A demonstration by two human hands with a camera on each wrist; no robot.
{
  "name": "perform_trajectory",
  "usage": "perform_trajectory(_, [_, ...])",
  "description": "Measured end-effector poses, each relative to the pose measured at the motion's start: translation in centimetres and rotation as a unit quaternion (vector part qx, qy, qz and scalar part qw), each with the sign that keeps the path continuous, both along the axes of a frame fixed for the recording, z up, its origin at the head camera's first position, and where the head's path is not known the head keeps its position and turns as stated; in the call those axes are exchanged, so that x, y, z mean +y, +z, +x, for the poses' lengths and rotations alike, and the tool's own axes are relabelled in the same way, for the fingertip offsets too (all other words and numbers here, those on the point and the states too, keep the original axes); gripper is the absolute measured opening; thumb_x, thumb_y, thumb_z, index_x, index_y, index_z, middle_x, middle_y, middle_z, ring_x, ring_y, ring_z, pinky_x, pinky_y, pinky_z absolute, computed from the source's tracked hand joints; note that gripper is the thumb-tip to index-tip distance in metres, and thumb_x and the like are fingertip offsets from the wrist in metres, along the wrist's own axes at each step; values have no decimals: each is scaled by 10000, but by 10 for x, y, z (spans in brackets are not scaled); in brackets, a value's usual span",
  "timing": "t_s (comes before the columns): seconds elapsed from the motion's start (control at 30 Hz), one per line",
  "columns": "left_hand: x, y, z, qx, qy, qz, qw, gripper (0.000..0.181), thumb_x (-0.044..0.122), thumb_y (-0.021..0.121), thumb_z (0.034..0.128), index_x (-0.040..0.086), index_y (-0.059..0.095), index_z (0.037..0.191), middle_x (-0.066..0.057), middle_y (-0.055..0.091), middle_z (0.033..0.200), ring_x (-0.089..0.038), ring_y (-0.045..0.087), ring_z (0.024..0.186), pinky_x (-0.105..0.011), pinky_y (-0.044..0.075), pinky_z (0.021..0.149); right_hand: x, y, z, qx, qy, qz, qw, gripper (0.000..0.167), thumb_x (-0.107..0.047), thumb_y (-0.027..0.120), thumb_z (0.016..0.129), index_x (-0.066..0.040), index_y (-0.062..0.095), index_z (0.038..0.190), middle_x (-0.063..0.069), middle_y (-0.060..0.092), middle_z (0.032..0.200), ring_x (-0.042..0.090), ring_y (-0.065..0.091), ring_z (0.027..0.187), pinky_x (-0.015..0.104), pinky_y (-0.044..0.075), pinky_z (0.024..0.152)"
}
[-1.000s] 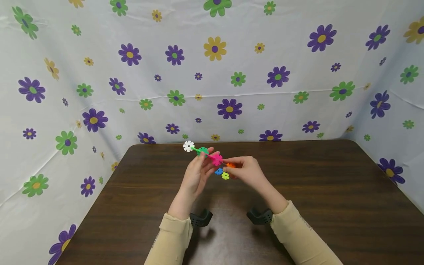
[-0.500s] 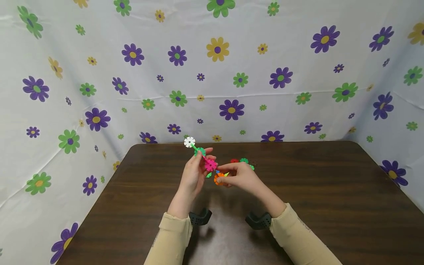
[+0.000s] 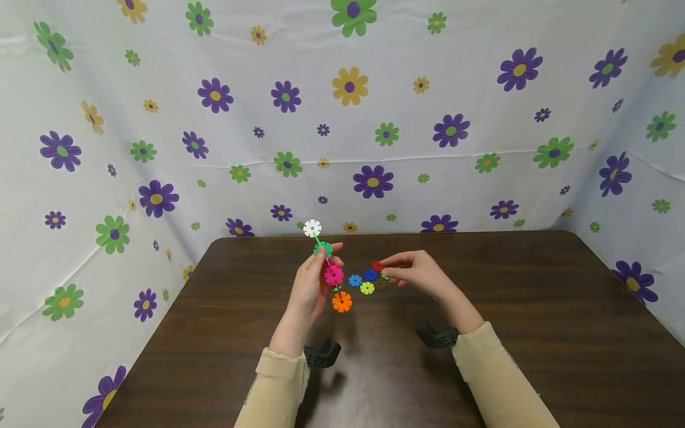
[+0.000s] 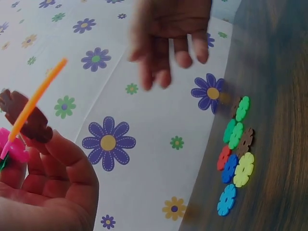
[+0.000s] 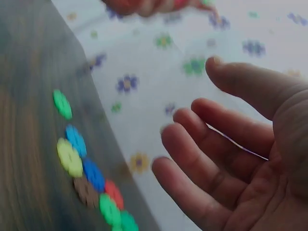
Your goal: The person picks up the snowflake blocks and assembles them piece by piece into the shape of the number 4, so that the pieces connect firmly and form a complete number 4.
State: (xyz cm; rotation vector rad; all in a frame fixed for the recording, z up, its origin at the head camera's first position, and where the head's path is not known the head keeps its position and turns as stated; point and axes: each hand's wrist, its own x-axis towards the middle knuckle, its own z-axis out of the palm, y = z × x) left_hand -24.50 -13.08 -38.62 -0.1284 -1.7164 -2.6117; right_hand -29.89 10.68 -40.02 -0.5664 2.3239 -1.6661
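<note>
My left hand [image 3: 307,285] pinches a chain of slotted flower-shaped discs off the table. A white disc [image 3: 313,228] tops it, then an edge-on light green one, a green disc [image 3: 323,249] and a pink disc [image 3: 334,275]. An orange disc [image 3: 342,302] ends the chain at the bottom, fitted into a brown disc [image 4: 25,115] in the left wrist view. My right hand [image 3: 423,276] is above the loose discs, and the right wrist view shows its fingers relaxed, holding nothing.
Loose discs lie on the dark wooden table [image 3: 481,333]: light blue [image 3: 355,280], yellow [image 3: 367,288], dark blue [image 3: 370,274], red [image 3: 377,265], brown and several greens. A flower-printed white cloth [image 3: 417,131] hangs behind and at both sides.
My right hand has let go of the orange disc and moved right. The chain in my left hand has swung to a steeper slant. More of the loose discs now show.
</note>
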Motion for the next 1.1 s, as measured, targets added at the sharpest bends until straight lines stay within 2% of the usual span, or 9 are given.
perform_trajectory(0.17, [1, -2, 0, -20, 5, 110, 9999, 498, 415, 502, 1001, 13, 582, 1284, 8, 611, 811, -83, 504, 639, -184, 425, 562, 23, -20, -20, -12, -761, 202, 9969, 381, -246, 705, 899, 18, 672, 1172, 169, 688, 1010, 411, 633, 905, 517, 515, 815])
perform_trajectory(0.27, [1, -3, 0, -74, -4, 211, 9998, 500, 388, 519, 1000, -15, 563, 1293, 7, 603, 778, -84, 509, 583, -186, 430, 544, 29, -35, -29, 56, -1091, 464, 9929, 369, -220, 698, 903, 20, 667, 1180, 150, 685, 1067, 370, 626, 956, 482, 508, 838])
perform_trajectory(0.37, [2, -3, 1, -136, 11, 241, 9996, 508, 379, 518, 1002, -33, 550, 1298, 2, 585, 759, -88, 518, 559, -195, 462, 555, 31, -49, -35, 127, -1258, 831, 9885, 365, -211, 705, 893, 5, 671, 1186, 147, 671, 1095, 315, 608, 989, 448, 497, 852])
perform_trajectory(0.53, [2, -4, 2, -107, 16, 326, 9994, 542, 378, 505, 1007, -63, 521, 1322, -2, 561, 753, -83, 504, 571, -210, 497, 577, 30, -63, -38, 233, -1420, 1250, 9817, 352, -215, 721, 868, -30, 693, 1166, 118, 659, 1034, 277, 586, 959, 429, 482, 820])
perform_trajectory(0.7, [4, -5, 1, -112, -77, 413, 9991, 475, 393, 503, 1004, 6, 590, 1266, 7, 542, 734, -91, 497, 585, -216, 497, 570, 31, -70, -38, 420, -1400, 1535, 9773, 350, -223, 723, 863, -46, 699, 1164, 88, 650, 980, 249, 571, 885, 395, 461, 751])
perform_trajectory(0.83, [5, -5, 1, -206, -148, 455, 9986, 449, 385, 468, 1022, 21, 590, 1256, 6, 519, 727, -95, 484, 584, -209, 498, 551, 31, -74, -38, 553, -1338, 1721, 9744, 359, -229, 726, 860, -49, 698, 1169, 66, 641, 947, 223, 555, 829, 358, 437, 701])
perform_trajectory(0.97, [5, -4, 0, -269, -234, 567, 9978, 444, 308, 370, 1058, -24, 508, 1317, 1, 507, 739, -99, 472, 583, -207, 496, 539, 30, -75, -38, 554, -1341, 1753, 9738, 356, -232, 727, 859, -58, 701, 1168, 57, 636, 938, 211, 545, 806, 344, 427, 676])
perform_trajectory(1.1, [6, -4, 0, -288, -316, 622, 9971, 431, 237, 319, 1035, -27, 476, 1338, -7, 505, 763, -106, 461, 591, -214, 493, 546, 30, -75, -38, 514, -1352, 1750, 9739, 355, -238, 725, 858, -63, 702, 1166, 60, 633, 939, 215, 543, 800, 349, 424, 674])
